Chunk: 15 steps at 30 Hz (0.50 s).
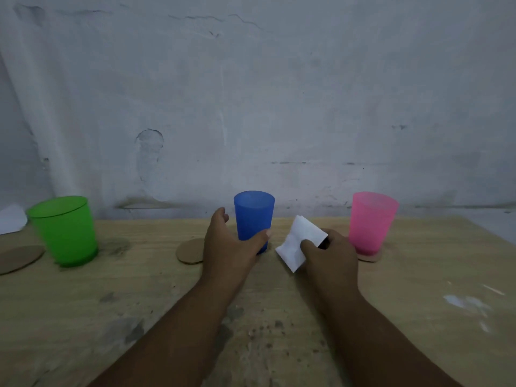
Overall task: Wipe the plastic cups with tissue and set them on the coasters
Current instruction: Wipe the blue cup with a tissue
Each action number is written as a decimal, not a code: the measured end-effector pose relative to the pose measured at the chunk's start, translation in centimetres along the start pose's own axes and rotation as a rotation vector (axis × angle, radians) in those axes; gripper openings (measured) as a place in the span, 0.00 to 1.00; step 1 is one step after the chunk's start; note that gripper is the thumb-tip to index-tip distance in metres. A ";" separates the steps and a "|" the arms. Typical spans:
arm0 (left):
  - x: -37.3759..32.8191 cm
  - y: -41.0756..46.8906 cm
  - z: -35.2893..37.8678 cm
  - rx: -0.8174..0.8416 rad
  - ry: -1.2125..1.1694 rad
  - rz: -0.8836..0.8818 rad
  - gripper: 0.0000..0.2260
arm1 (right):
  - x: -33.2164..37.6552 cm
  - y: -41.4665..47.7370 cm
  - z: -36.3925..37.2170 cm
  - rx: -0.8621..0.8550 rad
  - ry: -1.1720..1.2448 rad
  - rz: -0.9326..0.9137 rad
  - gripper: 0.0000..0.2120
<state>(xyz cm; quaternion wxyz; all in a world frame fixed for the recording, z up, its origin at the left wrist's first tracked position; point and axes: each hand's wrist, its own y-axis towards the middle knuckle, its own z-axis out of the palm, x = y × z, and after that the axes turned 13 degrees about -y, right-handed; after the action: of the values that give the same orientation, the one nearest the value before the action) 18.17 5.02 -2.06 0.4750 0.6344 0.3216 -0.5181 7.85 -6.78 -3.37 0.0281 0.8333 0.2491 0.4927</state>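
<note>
Looks like one down, two to go: pink cup (372, 223) sits on its coaster (371, 258), green cup (65, 233) and blue cup (253, 216) stand on bare worktop (418, 275) (each beside a spare one), left grip (229, 244) wrapped round the blue cup, right grip (329, 255) pinching folded tissue (298, 241).

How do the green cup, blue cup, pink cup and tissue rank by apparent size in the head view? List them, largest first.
1. green cup, though it stands slightly nearer the camera.
2. pink cup and blue cup: alike, unranked.
3. tissue.
</note>
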 end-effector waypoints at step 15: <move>1.4 1.4 0.8 0.052 0.019 0.090 0.25 | 0.1 0.4 1.0 -0.064 0.086 -0.017 0.12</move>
<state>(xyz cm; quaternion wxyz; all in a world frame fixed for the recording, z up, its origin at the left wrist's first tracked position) 19.48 3.71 -3.07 0.4781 0.6653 0.2835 -0.4985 8.90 -6.89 -3.75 0.0482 0.8080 0.2411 0.5355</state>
